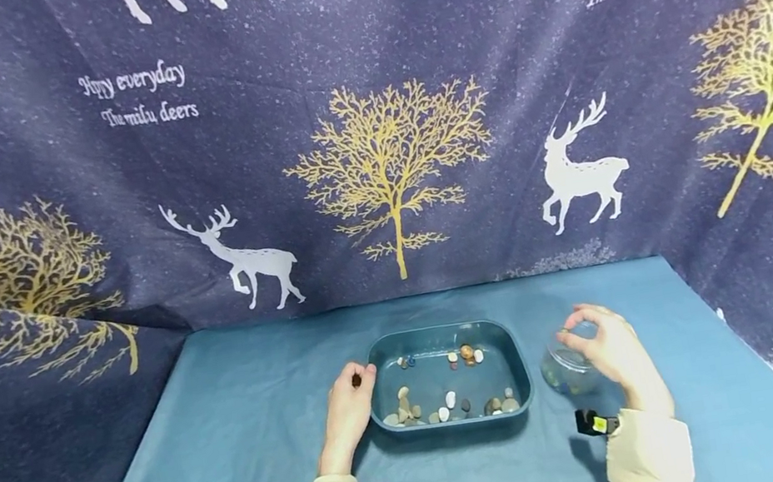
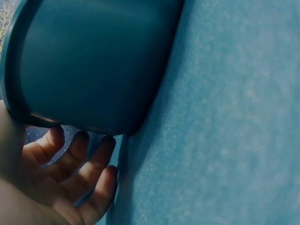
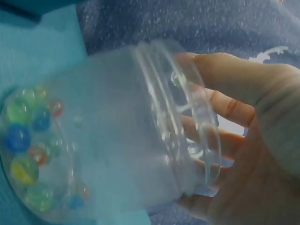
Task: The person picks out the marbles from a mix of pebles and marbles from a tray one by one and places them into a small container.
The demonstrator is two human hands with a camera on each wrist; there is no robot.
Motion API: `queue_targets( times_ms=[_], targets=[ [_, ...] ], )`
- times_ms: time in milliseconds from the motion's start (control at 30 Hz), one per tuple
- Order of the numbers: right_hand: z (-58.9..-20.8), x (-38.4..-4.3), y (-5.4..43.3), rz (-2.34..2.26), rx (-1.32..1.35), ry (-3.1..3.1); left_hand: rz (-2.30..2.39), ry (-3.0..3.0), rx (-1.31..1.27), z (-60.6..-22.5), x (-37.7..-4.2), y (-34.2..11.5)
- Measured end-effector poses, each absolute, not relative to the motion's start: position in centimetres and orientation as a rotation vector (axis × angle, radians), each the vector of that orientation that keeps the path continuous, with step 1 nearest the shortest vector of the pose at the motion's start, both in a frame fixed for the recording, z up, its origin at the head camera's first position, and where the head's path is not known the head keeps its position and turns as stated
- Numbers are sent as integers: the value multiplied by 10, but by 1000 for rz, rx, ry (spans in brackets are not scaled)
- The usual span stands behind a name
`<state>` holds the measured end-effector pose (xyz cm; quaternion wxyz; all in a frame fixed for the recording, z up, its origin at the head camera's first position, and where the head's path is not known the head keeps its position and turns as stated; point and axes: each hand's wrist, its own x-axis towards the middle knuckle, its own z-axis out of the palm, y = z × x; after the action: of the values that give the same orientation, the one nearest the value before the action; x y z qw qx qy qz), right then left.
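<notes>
My left hand (image 1: 353,402) grips the left end of a dark teal plastic basin (image 1: 454,426). In the left wrist view, the fingers (image 2: 96,171) curl against the basin's outer wall (image 2: 93,65). A small dark spot shows by the left fingertips in the head view; I cannot tell what it is. To the basin's right stands a clear jar (image 3: 108,136) with several coloured glass marbles (image 3: 18,137) at its bottom. My right hand (image 1: 612,348) holds the jar's mouth, thumb and fingers around the ridged rim. Its fingertips are partly hidden.
Inside the basin, several pebbles lie along the near side, among them a white pebble (image 1: 450,399). Along its far side are a brown stone (image 1: 467,352) and a small blue ball (image 1: 412,362). A teal cloth (image 1: 257,430) covers the table; a printed navy curtain (image 1: 355,44) hangs behind.
</notes>
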<state>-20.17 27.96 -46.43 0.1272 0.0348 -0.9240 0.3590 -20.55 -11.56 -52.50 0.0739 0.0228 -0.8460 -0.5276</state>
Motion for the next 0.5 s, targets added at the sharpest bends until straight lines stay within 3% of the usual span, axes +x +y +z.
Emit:
queue_targets(
  times_ms=[500],
  targets=[
    [-477,-204,288,1084,54,-2847,-1600,-2535,58,-524,-206,-115]
  ],
)
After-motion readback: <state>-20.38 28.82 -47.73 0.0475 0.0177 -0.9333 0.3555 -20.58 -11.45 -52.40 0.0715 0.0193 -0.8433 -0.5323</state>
